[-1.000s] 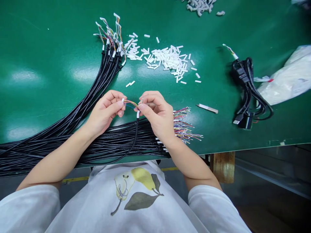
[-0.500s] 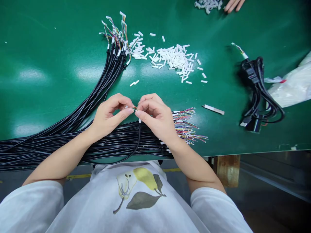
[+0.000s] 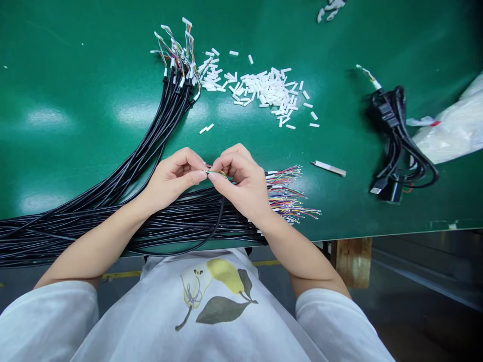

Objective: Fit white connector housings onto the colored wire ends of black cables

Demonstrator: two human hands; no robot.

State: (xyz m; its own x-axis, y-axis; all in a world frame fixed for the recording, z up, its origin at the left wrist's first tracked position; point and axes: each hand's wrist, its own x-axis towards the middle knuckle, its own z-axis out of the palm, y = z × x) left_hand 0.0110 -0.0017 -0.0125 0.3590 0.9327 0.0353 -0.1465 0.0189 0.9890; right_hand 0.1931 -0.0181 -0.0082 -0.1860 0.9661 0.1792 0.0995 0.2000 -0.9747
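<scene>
Over the cable bundle, my left hand and my right hand meet fingertip to fingertip. In my right hand's pinch are thin coloured wires from the end of a black cable, which hangs down in a curve. My left thumb and forefinger are closed at the wire tips, on what looks like a small white connector, mostly hidden by the fingers. Beneath both hands lies a thick bundle of black cables; its fanned bare wire ends stick out to the right of my right wrist.
Black cables with white connectors curve to the upper left. A heap of short white tubes lies beyond my hands. To the right are a small craft knife, a coiled black cable and a white plastic bag.
My right fingers have shifted along the wires, and the cable's white sleeve has gone out of sight behind my right hand. Another person's hand at the top has left view with some grey-white pieces.
</scene>
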